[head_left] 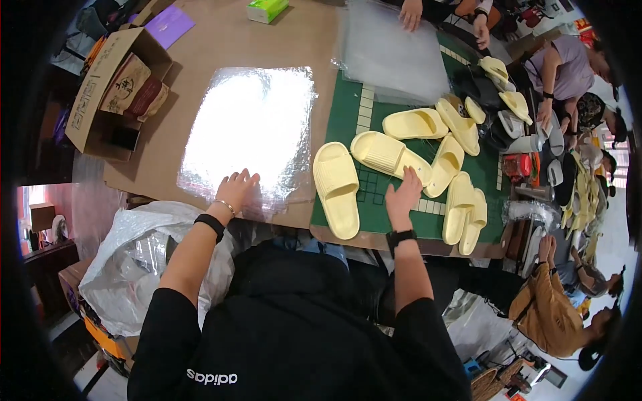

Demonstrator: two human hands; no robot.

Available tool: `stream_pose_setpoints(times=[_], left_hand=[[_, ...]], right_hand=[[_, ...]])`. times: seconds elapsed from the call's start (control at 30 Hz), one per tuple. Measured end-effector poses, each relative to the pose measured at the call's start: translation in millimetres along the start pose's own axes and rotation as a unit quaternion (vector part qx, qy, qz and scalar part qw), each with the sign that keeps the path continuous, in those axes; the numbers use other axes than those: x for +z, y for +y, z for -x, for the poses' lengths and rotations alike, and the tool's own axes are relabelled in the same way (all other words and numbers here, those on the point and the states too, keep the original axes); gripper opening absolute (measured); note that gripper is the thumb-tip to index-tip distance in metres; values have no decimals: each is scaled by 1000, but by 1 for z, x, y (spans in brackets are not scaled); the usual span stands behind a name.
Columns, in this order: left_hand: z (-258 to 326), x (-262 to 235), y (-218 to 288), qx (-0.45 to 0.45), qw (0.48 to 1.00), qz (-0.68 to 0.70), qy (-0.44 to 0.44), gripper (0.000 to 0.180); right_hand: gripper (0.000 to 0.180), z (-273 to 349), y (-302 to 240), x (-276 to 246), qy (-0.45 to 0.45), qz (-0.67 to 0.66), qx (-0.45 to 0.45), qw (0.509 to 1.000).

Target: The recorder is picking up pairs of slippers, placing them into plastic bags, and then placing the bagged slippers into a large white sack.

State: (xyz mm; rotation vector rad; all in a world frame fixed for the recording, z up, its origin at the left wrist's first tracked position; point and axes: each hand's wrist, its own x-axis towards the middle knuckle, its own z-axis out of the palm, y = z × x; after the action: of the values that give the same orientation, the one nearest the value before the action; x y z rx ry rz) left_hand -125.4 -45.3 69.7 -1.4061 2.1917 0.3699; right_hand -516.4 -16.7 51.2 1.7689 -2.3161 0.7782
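Yellow slipper (390, 155) under my right hand (403, 195), fingers spread, ungripped; my left hand (235, 190) rests flat, open, on clear plastic bags (251, 127).

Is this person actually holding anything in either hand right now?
Nothing is gripped. The left hand rests flat on the stack of clear plastic bags; the right hand touches a yellow slipper, fingers open.

Black short-sleeved top with white lettering; black wristbands on both wrists, thin bracelet on left
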Motion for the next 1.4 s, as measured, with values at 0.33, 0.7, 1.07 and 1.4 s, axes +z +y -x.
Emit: stream_pose_setpoints(times=[0.33, 0.7, 1.07, 1.4], left_hand=[[-7, 6, -27, 19, 978, 197, 59, 62], [-14, 13, -37, 53, 980, 190, 27, 62], [-36, -18, 2, 65, 912, 370, 163, 24], [-55, -3, -1, 44, 808, 580, 95, 39]], right_hand=[[34, 46, -21, 30, -239, -112, -40, 964], [43, 52, -57, 47, -163, 11, 41, 986], [38, 101, 11, -43, -117, -96, 79, 985], [64, 83, -35, -84, -183, -205, 46, 960]])
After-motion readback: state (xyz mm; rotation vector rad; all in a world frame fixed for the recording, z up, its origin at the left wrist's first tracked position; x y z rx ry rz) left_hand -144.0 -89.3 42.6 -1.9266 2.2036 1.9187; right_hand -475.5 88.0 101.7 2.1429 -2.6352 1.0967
